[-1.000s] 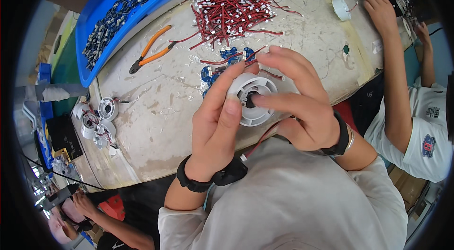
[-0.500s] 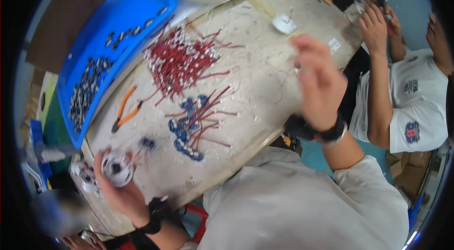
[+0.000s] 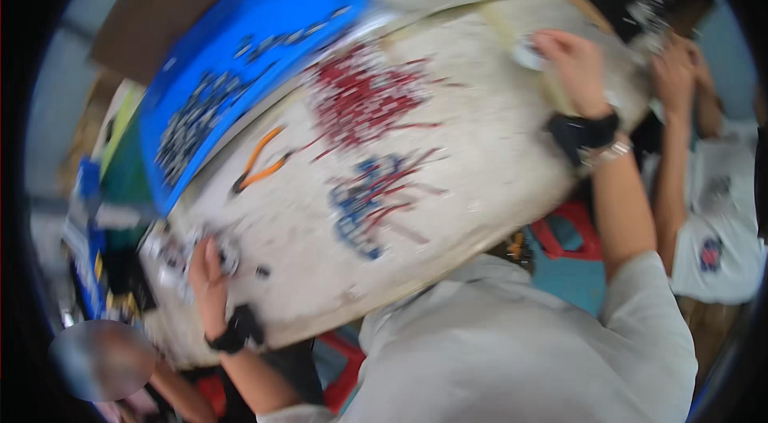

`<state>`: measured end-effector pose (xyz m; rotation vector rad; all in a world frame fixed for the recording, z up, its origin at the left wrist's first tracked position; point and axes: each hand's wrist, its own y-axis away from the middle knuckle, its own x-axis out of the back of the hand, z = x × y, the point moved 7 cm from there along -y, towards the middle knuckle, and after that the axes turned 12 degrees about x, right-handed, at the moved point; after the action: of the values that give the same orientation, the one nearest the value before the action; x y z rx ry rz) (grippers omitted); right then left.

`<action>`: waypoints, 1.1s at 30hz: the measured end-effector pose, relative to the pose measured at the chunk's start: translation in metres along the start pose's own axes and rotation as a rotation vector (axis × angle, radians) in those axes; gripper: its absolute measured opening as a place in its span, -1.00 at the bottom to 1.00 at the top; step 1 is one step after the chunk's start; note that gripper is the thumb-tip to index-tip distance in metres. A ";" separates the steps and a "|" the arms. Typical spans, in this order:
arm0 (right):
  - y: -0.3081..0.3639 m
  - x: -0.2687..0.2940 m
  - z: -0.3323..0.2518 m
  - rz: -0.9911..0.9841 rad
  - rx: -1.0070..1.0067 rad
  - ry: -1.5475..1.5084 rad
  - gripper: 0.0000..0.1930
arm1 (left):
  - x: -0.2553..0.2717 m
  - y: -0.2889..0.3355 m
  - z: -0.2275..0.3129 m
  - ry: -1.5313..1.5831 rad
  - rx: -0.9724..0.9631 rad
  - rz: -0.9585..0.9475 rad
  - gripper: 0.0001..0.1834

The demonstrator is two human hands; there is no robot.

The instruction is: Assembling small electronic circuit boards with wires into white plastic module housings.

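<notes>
My left hand point(image 3: 210, 283) is at the left end of the table, its fingers against a white round plastic part point(image 3: 230, 255). Blur hides whether they grip it. Another white round part point(image 3: 166, 251) lies just left of that hand. At the far right, my right hand point(image 3: 578, 71) has its fingertips closed on the edge of a small white round piece point(image 3: 526, 53). Between my hands lies a heap of red wires with white connectors point(image 3: 368, 95). Nearer me is a cluster of blue parts with red leads point(image 3: 360, 207).
A blue tray point(image 3: 180, 123) of small dark metallic parts stands at the back left. Orange-handled pliers point(image 3: 260, 163) lie before it. A small black piece point(image 3: 262, 271) sits near my left hand. A co-worker's hands point(image 3: 676, 67) are beyond the right end; another person sits lower left.
My right hand has moved outward to the white round piece. My left hand no longer shows the white part facing up in its grasp. The view has shifted, so the table appears farther right.
</notes>
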<state>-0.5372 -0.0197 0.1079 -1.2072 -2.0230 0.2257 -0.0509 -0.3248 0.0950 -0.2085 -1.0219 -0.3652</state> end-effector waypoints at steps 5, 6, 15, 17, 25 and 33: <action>0.036 -0.008 -0.040 -0.054 -0.059 -0.292 -0.82 | 0.015 -0.016 0.012 -0.277 -0.124 0.142 -0.78; 0.037 -0.016 -0.044 -0.077 -0.080 -0.378 -0.86 | 0.037 -0.002 0.020 -0.388 -0.148 0.255 -0.79; 0.077 -0.041 -0.067 -0.270 -0.033 -0.148 -0.90 | -0.005 0.028 0.168 -0.014 -0.461 0.173 -0.83; 0.080 -0.044 -0.082 -0.366 0.108 -0.006 -0.91 | -0.056 0.025 0.182 -0.020 -0.561 -0.134 -0.84; 0.089 -0.043 -0.096 -0.378 0.182 -0.054 -0.90 | -0.130 0.004 0.211 -0.084 -0.621 -0.250 -0.82; 0.095 -0.041 -0.094 -0.247 0.201 -0.078 -0.94 | -0.106 -0.006 0.196 0.383 -0.423 -0.323 -0.85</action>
<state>-0.3975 -0.0229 0.1053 -0.8280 -2.1372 0.3498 -0.2577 -0.2429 0.1032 -0.3391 -0.5877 -0.8819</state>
